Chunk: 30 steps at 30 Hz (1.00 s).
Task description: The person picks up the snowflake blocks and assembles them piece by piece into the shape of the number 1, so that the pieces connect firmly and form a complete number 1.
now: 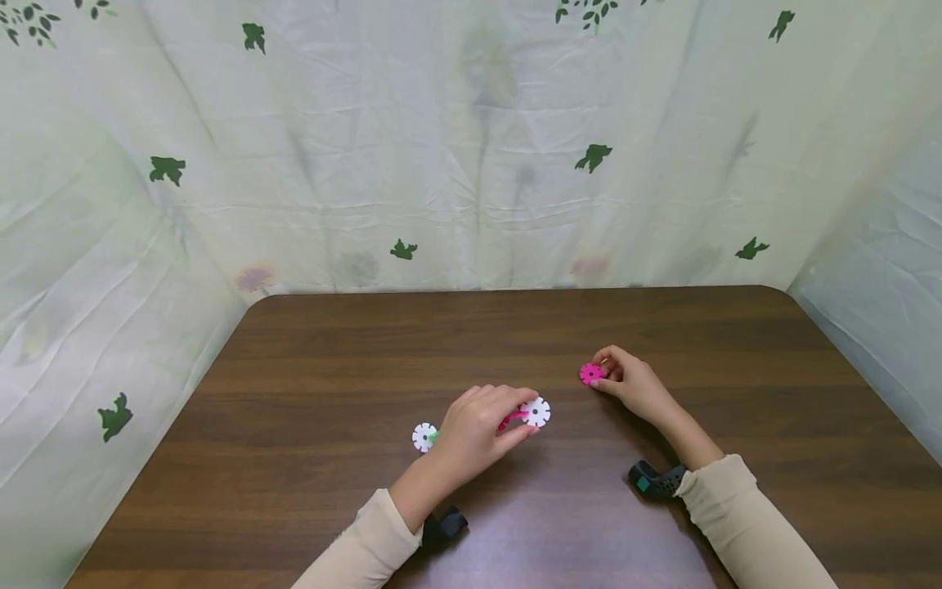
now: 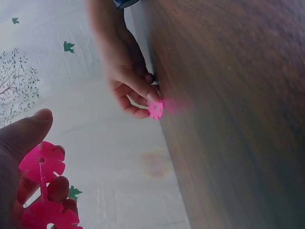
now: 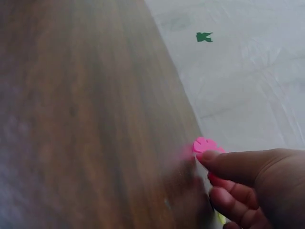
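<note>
My left hand (image 1: 474, 427) grips joined, notched plastic discs above the table. A white disc (image 1: 540, 412) sticks out past its fingertips, with pink discs (image 2: 44, 162) interlocked behind it, seen more fully in the left wrist view. Left of that hand, another white disc (image 1: 423, 438) shows with a bit of green; the hand covers whether it joins the held discs. To the right, my right hand (image 1: 634, 386) pinches a single pink notched disc (image 1: 590, 374) between thumb and fingers. In the right wrist view, a blurred pink reflection lies beside this disc on the tabletop.
A brown wood-grain table (image 1: 331, 352) spreads under both hands. Pale curtains (image 1: 456, 164) with green leaf shapes hang behind it and at both sides. Black wrist devices (image 1: 655, 480) sit under the forearms, close to the tabletop.
</note>
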Tool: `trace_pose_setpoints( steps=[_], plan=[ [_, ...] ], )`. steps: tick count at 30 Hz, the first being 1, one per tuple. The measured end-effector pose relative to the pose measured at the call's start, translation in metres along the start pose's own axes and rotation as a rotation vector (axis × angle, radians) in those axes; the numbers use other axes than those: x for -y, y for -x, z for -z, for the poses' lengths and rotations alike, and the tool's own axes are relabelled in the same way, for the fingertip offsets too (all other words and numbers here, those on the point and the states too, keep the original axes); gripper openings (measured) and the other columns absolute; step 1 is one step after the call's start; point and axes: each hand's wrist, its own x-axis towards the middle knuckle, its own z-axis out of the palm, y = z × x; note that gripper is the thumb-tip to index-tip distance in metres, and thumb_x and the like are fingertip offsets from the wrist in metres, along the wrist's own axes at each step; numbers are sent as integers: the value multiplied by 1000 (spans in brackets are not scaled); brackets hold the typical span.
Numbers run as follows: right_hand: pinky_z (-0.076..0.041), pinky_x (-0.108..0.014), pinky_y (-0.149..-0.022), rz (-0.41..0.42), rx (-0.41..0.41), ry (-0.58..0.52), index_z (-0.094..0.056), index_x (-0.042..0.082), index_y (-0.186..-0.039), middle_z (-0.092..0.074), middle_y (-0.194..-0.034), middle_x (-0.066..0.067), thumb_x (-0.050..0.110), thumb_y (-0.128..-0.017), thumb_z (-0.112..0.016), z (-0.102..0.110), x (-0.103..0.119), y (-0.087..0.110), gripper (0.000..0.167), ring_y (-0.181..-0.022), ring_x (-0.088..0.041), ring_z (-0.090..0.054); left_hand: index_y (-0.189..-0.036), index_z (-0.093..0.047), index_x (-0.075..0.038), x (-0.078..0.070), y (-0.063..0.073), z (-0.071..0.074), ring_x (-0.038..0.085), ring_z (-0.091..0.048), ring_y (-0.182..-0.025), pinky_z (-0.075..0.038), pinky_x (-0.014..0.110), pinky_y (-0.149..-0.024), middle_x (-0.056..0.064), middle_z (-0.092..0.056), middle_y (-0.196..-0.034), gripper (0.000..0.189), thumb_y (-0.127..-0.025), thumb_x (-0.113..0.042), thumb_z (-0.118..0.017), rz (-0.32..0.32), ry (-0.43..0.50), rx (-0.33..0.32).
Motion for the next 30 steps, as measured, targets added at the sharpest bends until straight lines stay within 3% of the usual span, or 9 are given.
trace_pose_setpoints(
  steps=[7,17,30],
  plan=[
    [-46,-33,-66,5,-8,-48,-58,5,-97,-57,-82,-6,4,-82,-64,1,5,-1,16,-73,-21,-58,-103,-64,-10,0,0,1,6,-53,-72,-39,19,-62,-6,-63,-87,36,-72,-24,-76,7,0,6],
    [-46,-27,-61,8,31,-167,-61,2,-97,-56,-87,-9,9,-84,-63,4,31,7,15,-75,-21,-59,-104,-64,-9,1,1,4,6,-55,-75,-39,20,-63,-5,-64,-89,36,-73,-23,-75,28,8,19],
    [-49,-26,-63,172,87,-255,-60,4,-91,-60,-85,-5,7,-80,-66,9,67,25,12,-73,-31,-59,-103,-64,-9,2,1,4,7,-55,-76,-41,20,-64,-5,-64,-90,36,-73,-25,-75,19,-9,11]
  ],
)
